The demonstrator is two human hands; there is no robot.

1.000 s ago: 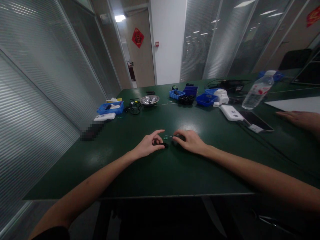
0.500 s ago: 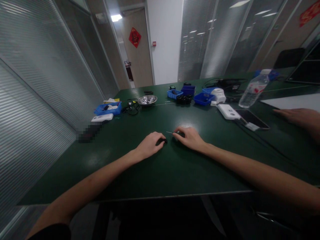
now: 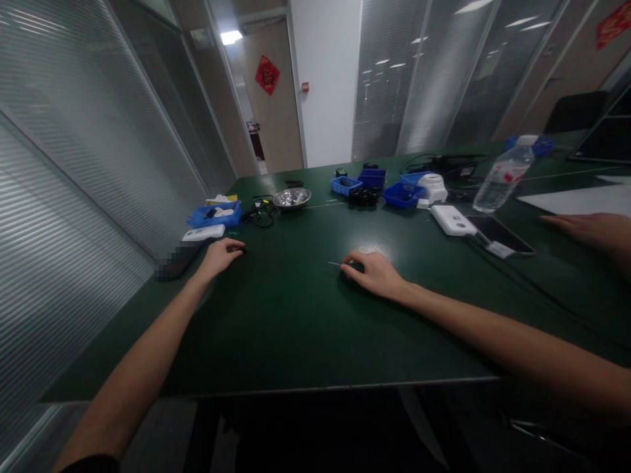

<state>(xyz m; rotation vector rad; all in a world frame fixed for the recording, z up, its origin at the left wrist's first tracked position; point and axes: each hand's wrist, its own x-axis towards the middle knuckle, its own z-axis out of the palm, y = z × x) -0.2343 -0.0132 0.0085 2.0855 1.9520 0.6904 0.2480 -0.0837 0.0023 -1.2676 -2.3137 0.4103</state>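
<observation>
My left hand (image 3: 223,256) is at the left of the green table (image 3: 290,315), near a white device (image 3: 204,233) and the blue tray behind it. Its thumb and fingers are pinched on a small black piece (image 3: 243,249), mostly hidden and too small to name. My right hand (image 3: 373,271) rests at mid-table, fingers curled round a thin metal rod (image 3: 334,263) that points left. The rod's other end is out of sight inside the hand.
A metal bowl (image 3: 292,199) with small parts, a blue tray (image 3: 214,215), black cables (image 3: 259,213) and a blue bin (image 3: 403,195) stand farther back. A water bottle (image 3: 505,174), white power bank (image 3: 452,221) and phone (image 3: 500,234) lie right. Another person's hand (image 3: 591,231) lies far right.
My left hand has moved left and away from my right hand, carrying the small black piece. My right hand has stayed in place with the thin metal rod.
</observation>
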